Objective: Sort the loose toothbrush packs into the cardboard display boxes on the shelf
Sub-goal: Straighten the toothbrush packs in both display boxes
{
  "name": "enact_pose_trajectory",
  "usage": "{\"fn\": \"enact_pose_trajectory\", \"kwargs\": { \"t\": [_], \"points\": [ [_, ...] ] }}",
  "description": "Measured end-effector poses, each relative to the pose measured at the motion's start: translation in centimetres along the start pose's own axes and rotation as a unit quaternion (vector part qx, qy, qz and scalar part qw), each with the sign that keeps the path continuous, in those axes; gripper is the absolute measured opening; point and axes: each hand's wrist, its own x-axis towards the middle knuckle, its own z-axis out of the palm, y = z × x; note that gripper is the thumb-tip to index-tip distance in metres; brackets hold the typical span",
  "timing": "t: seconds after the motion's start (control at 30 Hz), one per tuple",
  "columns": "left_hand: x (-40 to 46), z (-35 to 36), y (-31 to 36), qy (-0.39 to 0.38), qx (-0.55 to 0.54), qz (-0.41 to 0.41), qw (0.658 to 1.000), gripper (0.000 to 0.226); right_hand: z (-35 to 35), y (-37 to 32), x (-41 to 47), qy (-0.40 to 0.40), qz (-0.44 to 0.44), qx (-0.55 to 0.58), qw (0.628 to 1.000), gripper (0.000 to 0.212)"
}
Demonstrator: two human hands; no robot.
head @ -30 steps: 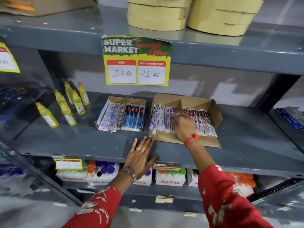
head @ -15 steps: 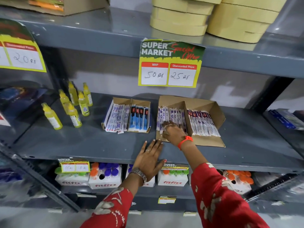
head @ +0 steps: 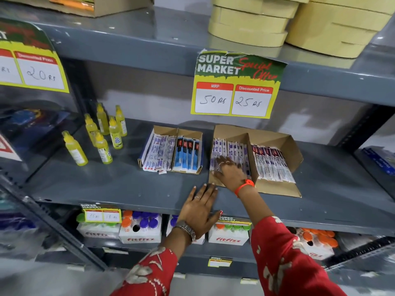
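A grey metal shelf fills the view, with a lower tier beneath it and an upper tier above. On the upper tier sit stacked yellow rolls. A price sign reading 50 and 25 hangs from the upper tier's edge, above the boxes.

The right box, the bigger of the two cardboard boxes, lies on the shelf with a divider down its middle. Its left compartment holds purple-and-white packs; its right compartment holds red-topped packs fanned in a row. The left box sits just beside it, apart by a narrow gap, also split in two: white packs on its left side, blue packs on its right. One or two white packs stick out past its front edge.

Yellow bottles stand in a loose group further left. White Fitfizz cartons with coloured caps line the lower tier.

The right hand, an orange band at its wrist, rests on the purple-and-white packs with fingers bent down over them; whether it grips any cannot be told. The left hand lies flat and open, palm down, on the shelf's front edge, fingers spread, touching no pack.
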Motion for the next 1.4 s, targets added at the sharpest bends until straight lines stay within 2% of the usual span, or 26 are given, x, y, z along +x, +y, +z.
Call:
{"fn": "enact_pose_trajectory", "kwargs": {
  "t": [0.13, 0.43, 0.53, 0.67, 0.8, 0.87, 0.93, 1.0, 1.1, 1.4],
  "points": [
    [-0.1, 0.1, 0.0, 0.001, -0.011, -0.004, 1.000, 0.071, -0.1, -0.2, -0.3, -0.021, 0.022, 0.025, 0.999, 0.051],
    [-0.1, -0.2, 0.0, 0.007, -0.015, -0.001, 1.000, 0.068, 0.0, -0.3, -0.4, -0.012, 0.024, 0.061, 0.998, 0.053],
    [-0.5, -1.0, -0.2, 0.037, -0.044, 0.005, 0.998, 0.067, -0.2, -0.2, -0.3, 0.029, 0.020, 0.083, 0.996, 0.052],
    [-2.7, -2.5, -3.1, 0.091, -0.043, -0.072, 0.992, 0.062, -1.1, -1.0, 0.3, 0.117, 0.021, 0.105, 0.987, 0.053],
    [-5.3, -4.1, -8.2, 0.134, -0.005, -0.181, 0.974, 0.064, -1.5, -4.7, 0.7, 0.192, -0.058, 0.110, 0.973, 0.045],
    [-6.0, -4.7, -10.4, 0.144, -0.003, -0.231, 0.962, 0.068, -1.0, -7.1, 1.1, 0.158, -0.115, 0.083, 0.977, 0.052],
    [-6.3, -5.1, -12.1, 0.132, 0.005, -0.258, 0.957, 0.070, -0.1, -9.3, 1.7, 0.085, -0.144, 0.013, 0.986, 0.065],
    [-6.2, -5.3, -13.5, 0.109, 0.011, -0.266, 0.958, 0.072, 0.8, -11.1, 2.2, 0.010, -0.165, -0.057, 0.985, 0.073],
    [-5.8, -5.4, -14.7, 0.075, 0.010, -0.260, 0.963, 0.081, 2.2, -12.8, 2.9, -0.053, -0.173, -0.120, 0.976, 0.072],
    [-5.6, -4.3, -15.3, 0.044, 0.041, -0.244, 0.968, 0.082, 3.5, -14.3, 4.2, -0.057, -0.177, -0.192, 0.964, 0.064]
  ]
}}
